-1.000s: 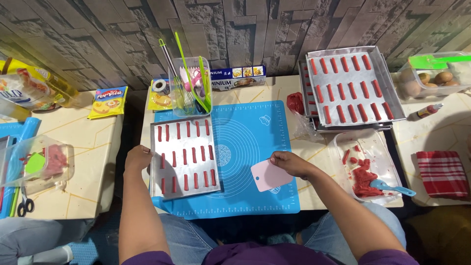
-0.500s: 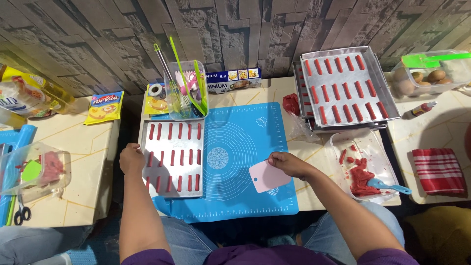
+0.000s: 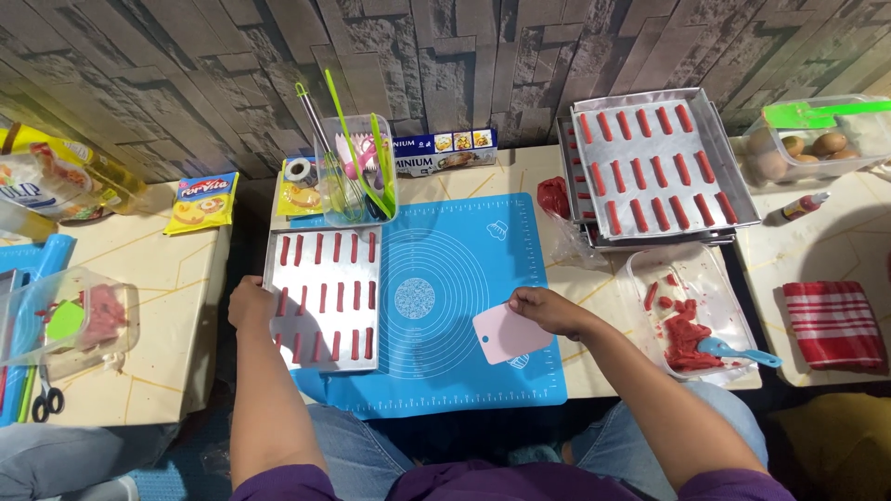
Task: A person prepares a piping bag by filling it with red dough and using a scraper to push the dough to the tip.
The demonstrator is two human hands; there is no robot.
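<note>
While gripped, scraper [image 3: 510,333] looks pale pink.

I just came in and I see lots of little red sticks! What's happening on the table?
A person sits at a table with a blue mat on it. Their left hand holds the edge of a metal tray lined with rows of small red dough sticks. Their right hand holds a pink scraper over the mat. A second tray of red sticks rests at the back right, and a clear tub with more red dough and a blue spatula stands beside the mat.
</note>
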